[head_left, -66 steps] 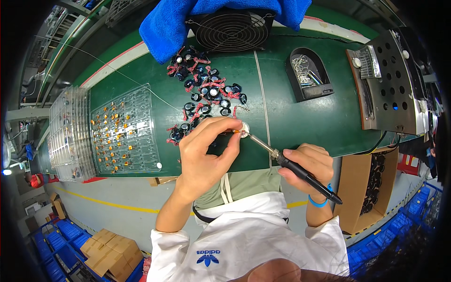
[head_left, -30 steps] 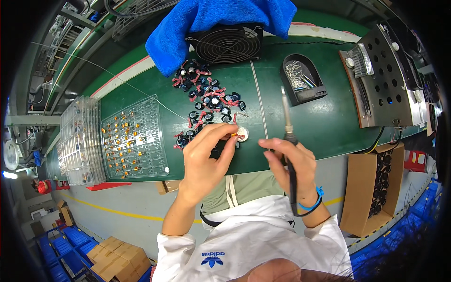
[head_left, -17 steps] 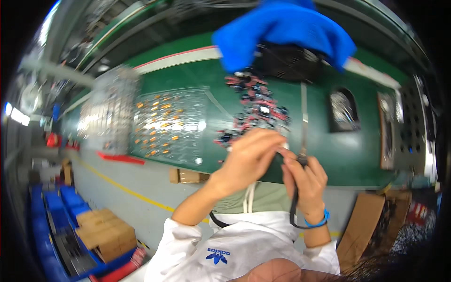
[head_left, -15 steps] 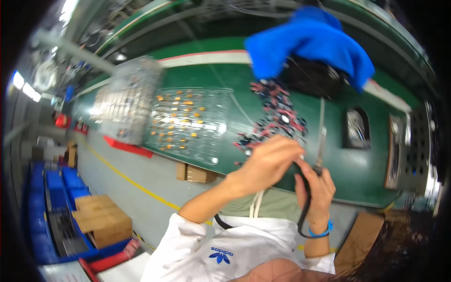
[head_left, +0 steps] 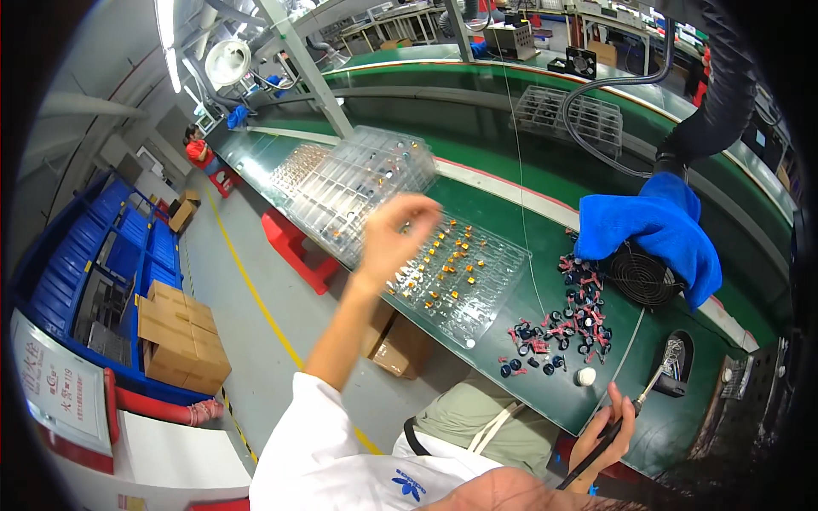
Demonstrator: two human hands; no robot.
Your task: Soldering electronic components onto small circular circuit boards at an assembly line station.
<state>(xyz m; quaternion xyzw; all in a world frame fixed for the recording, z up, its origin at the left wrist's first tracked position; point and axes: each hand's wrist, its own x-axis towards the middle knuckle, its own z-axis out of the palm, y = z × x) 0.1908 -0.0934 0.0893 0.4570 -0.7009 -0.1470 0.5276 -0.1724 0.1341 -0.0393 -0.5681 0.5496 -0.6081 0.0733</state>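
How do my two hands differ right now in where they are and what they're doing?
The left hand is raised over the clear parts tray, blurred, and whether it grips anything can't be told. The right hand sits low at the green bench's near edge, fingers closed round a soldering iron. Both are bare.

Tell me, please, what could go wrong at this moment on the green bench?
1. The left hand reaches over the clear tray of small orange parts; it is blurred, and a brush might scatter them.
2. The right hand holds the soldering iron while the view faces the tray, so its tip could touch the small white part or the red and black components.
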